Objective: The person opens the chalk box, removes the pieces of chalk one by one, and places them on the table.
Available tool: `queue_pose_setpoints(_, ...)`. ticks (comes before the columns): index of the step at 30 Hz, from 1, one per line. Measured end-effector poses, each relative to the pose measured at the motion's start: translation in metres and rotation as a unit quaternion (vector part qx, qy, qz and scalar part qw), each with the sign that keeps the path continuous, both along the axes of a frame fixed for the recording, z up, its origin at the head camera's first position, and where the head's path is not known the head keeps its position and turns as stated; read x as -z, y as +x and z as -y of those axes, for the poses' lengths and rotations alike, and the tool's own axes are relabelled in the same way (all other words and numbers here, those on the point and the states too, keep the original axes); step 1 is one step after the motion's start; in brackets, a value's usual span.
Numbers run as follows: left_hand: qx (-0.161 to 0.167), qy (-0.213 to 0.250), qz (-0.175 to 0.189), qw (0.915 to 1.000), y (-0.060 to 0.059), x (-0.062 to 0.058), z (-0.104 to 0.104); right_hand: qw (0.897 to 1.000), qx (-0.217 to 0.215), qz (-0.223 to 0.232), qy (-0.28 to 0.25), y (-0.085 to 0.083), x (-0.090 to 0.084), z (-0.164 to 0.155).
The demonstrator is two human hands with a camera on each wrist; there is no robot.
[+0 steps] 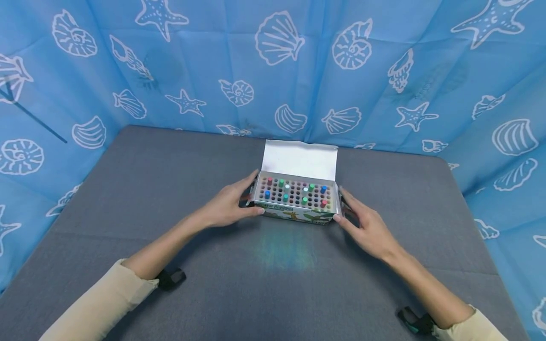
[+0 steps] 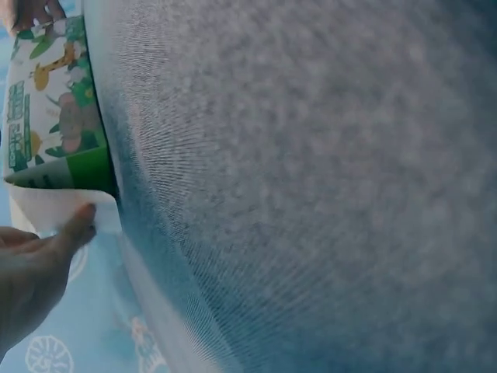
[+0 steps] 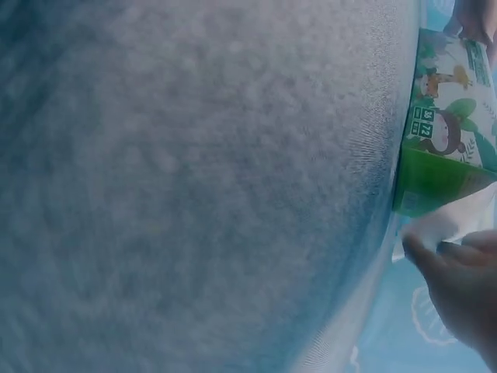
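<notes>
A small cardboard box (image 1: 298,214) with a green animal print stands open at the middle of the grey table (image 1: 170,189). Its white lid (image 1: 300,160) is folded back. Inside, a dark insert with rows of holes holds several coloured sticks (image 1: 294,189), and many holes are bare. My left hand (image 1: 252,196) lies against the box's left end, fingers fairly straight, thumb at the front corner. My right hand (image 1: 342,204) lies against the right end the same way. In the left wrist view a thumb (image 2: 78,225) touches a white side flap beside the box (image 2: 54,116). In the right wrist view fingertips (image 3: 423,252) touch the flap below the box (image 3: 446,148).
Blue cloth printed with white shells and starfish (image 1: 277,61) walls the table at the back and both sides. Grey tabletop (image 1: 281,284) stretches between me and the box. Black wrist straps (image 1: 170,278) sit at my beige sleeves.
</notes>
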State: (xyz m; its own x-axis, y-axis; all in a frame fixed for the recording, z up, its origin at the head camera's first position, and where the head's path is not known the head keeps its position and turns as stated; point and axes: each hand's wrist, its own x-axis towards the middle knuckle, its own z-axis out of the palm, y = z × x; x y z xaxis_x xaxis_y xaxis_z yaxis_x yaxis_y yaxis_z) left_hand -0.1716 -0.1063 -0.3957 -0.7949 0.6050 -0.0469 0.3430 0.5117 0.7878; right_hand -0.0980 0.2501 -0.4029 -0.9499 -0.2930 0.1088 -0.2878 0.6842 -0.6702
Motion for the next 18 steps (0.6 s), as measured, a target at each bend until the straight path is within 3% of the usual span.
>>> queue_pose_setpoints(8,-0.024,-0.016,-0.060,0.9978,-0.003,-0.008,0.001,0.986,0.045,-0.163,0.001,-0.009,-0.007,-0.001)
queue_pose_setpoints(12,-0.033,-0.025,-0.063,0.9971,-0.005,-0.009,-0.001,0.981,0.049,-0.187,-0.013,-0.017,-0.011,-0.001)
queue_pose_setpoints(18,-0.041,-0.035,-0.062,0.9966,-0.008,-0.010,-0.006,0.981,0.051,-0.186,-0.025,-0.025,-0.013,0.003)
